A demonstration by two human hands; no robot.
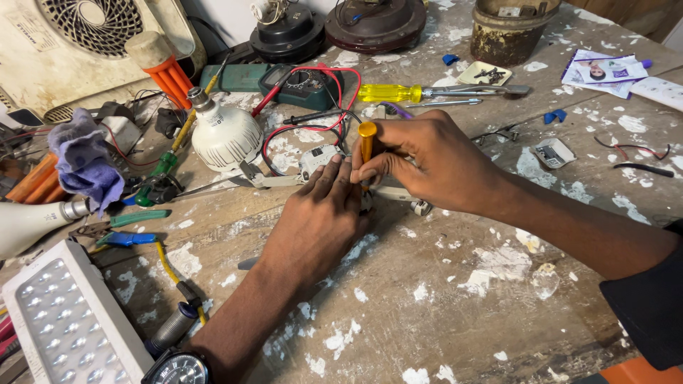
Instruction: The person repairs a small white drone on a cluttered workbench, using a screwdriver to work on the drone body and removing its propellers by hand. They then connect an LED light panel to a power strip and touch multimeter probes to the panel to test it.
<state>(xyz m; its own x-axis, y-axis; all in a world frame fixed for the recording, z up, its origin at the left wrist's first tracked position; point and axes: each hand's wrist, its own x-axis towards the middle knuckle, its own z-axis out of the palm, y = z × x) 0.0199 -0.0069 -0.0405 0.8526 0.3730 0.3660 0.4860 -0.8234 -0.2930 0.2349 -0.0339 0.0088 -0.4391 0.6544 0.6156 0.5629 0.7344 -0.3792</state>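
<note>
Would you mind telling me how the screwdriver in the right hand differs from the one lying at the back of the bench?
The held screwdriver stands upright in the right hand, its tip hidden behind the left hand; the lying screwdriver rests flat and untouched on the bench. The held one's handle is amber-orange, the lying one's clear yellow. The lying one shows its whole metal shaft; the held one shows only its handle top. Both have translucent plastic handles.

Right hand [427, 160] around an upright orange-handled screwdriver [366, 142], left hand [316, 224] pressed beside it on the paint-flecked workbench [455, 284]
</note>
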